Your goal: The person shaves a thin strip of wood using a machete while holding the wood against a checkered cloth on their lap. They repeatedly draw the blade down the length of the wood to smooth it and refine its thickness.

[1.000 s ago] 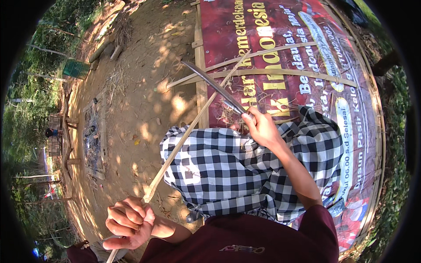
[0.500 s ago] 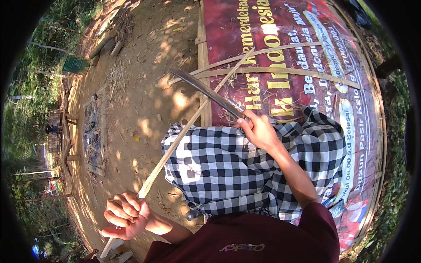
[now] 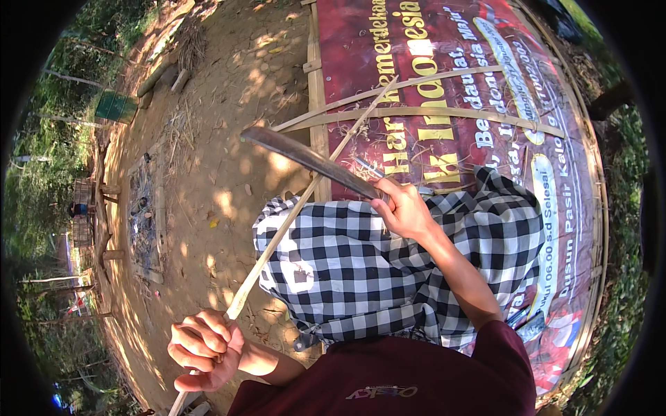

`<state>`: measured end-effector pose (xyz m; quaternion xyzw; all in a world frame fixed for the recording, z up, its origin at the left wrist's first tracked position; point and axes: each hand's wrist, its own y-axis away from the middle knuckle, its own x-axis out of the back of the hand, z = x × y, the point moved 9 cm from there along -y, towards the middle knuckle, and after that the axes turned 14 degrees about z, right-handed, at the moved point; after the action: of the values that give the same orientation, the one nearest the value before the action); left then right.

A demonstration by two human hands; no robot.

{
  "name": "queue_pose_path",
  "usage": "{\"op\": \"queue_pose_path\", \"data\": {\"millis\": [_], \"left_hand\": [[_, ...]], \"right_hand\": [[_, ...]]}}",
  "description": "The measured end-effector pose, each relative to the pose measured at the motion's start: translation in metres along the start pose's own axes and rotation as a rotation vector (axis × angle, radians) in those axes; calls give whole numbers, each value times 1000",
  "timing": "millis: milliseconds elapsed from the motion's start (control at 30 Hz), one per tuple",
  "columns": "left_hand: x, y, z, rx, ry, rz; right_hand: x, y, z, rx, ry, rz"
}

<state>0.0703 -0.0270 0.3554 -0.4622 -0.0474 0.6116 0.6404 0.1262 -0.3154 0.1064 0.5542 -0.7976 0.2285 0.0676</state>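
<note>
My left hand is closed round the lower part of a long, pale bamboo strip. The strip slants up and away to the right, over a black-and-white checkered cloth draped across my lap. In my right hand is the handle of a machete, mostly hidden by my fingers. Its dark, broad blade points to the far left and crosses the strip, touching or just above it. Two more bamboo strips lie beyond, with thin curled shavings around them.
A dark red printed banner covers the bamboo-edged platform at right. Bare earth with scattered dry stalks stretches to the left. Farther left are a green container, a heap of ash or charred bits and a log rail.
The machete has shifted to the left and a little nearer along the strip, its blade turned flatter. My left hand, still round the strip, has moved slightly right and nearer.
</note>
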Motion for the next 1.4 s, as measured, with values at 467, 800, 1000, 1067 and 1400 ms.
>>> {"op": "queue_pose_path", "data": {"millis": [467,800,1000,1067,1400], "left_hand": [[-24,11,-2,-22,-45,-41],[13,9,0,51,40,-118],[-13,10,-4,17,-43,-54],[-15,6,-6,34,-6,-99],[-36,8,-16,180,103,-230]], "right_hand": [[8,-1,2,319,36,26],[5,-21,49,-273,-185,87],[-2,-19,39,316,-65,134],[2,-26,98,-146,-29,213],[0,-19,38,305,-124,69]]}}
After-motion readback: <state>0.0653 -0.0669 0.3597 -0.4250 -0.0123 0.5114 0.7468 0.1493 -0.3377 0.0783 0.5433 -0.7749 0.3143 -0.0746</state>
